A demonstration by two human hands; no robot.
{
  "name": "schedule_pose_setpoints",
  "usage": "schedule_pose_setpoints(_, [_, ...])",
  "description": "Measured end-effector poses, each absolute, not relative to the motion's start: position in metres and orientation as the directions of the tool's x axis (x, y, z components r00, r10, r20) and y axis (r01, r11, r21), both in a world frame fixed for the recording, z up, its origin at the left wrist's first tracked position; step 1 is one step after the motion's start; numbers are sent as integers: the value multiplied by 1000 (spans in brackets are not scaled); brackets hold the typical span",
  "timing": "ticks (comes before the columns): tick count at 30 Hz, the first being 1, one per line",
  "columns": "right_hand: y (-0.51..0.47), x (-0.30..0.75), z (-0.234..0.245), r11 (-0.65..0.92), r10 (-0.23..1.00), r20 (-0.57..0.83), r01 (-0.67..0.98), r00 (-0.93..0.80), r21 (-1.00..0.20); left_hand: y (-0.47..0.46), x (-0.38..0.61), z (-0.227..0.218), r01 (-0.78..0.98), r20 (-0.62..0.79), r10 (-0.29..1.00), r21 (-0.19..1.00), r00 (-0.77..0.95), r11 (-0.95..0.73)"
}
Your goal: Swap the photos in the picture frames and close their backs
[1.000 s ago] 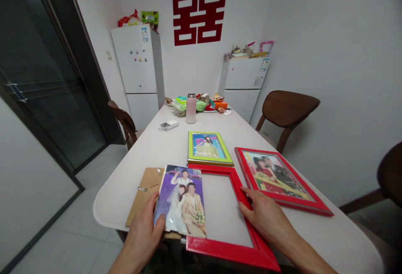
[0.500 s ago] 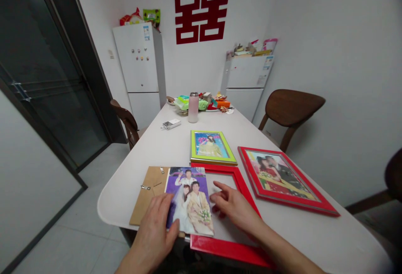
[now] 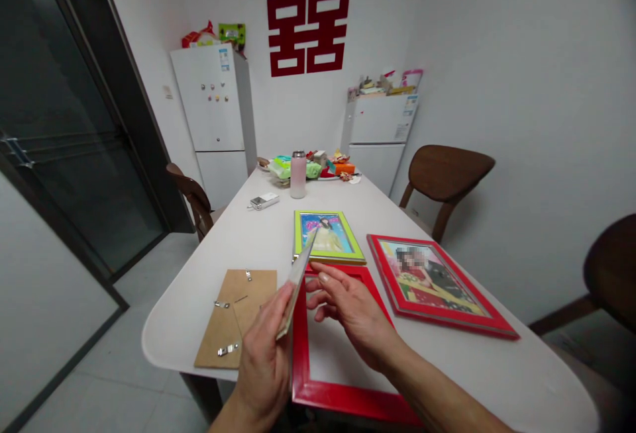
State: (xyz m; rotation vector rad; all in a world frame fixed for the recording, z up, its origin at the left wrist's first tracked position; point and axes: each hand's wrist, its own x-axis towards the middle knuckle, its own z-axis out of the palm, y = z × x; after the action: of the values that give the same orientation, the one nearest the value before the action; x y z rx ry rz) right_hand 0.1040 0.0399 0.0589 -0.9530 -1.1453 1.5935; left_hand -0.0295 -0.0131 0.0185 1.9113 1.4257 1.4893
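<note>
My left hand [image 3: 265, 347] grips a photo print [image 3: 298, 281] by its near left edge, tilted up so that it shows nearly edge-on. Just right of the print, my right hand [image 3: 345, 304] hangs with its fingers apart, above an empty red picture frame [image 3: 342, 393]. Whether its fingertips touch the print I cannot tell. The red frame lies flat at the table's near edge, its opening showing the white tabletop. To the left lies a brown backing board [image 3: 223, 320] with metal clips and a hanger.
Beyond the red frame lies a lime-green framed picture [image 3: 328, 234]. A red framed picture [image 3: 440, 284] is at the right. Farther back on the white table [image 3: 223, 241] stand a pink bottle [image 3: 298, 175] and a small white device [image 3: 264, 201]. Brown chairs [image 3: 447, 171] flank the table.
My left hand has lifted the photo print off the backing board and red frame and tipped it up on edge, uncovering the board. My right hand stays close by; the view has shifted slightly.
</note>
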Motion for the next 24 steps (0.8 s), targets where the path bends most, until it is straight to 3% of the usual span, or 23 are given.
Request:
schedule_pose_setpoints(2, [37,107,47,-210,963,-165,-206,-214,-956,-13,-19,25,256,386,889,910,-244,-325])
schedule_pose_setpoints(4, [37,110,31,-302,942,-252,-232,-222,-925,-12,-8,27,-35,200,926,974,-319,-222])
schedule_pose_setpoints(7, [39,118,16,-304,951,-243,-413,-192,-859,-10,5,24,-362,19,968,926,-251,-112])
schedule_pose_setpoints(10, [44,134,18,-220,975,-204,-403,-83,-888,-8,5,17,-466,-10,988,882,-152,-63])
schedule_pose_setpoints(13, [49,157,25,-249,967,-228,-225,-115,-942,-9,-6,12,-295,19,994,954,-103,-49])
schedule_pose_setpoints(16, [54,176,27,-275,953,-252,-132,-171,-952,-15,-15,11,120,71,996,991,-54,-64])
schedule_pose_setpoints(19, [59,183,23,-286,941,-264,-79,-209,-955,-20,-18,8,469,83,994,877,65,-104])
schedule_pose_setpoints(24, [64,176,16,-278,943,-261,-62,-204,-958,-22,-14,-3,696,99,961,671,260,-257])
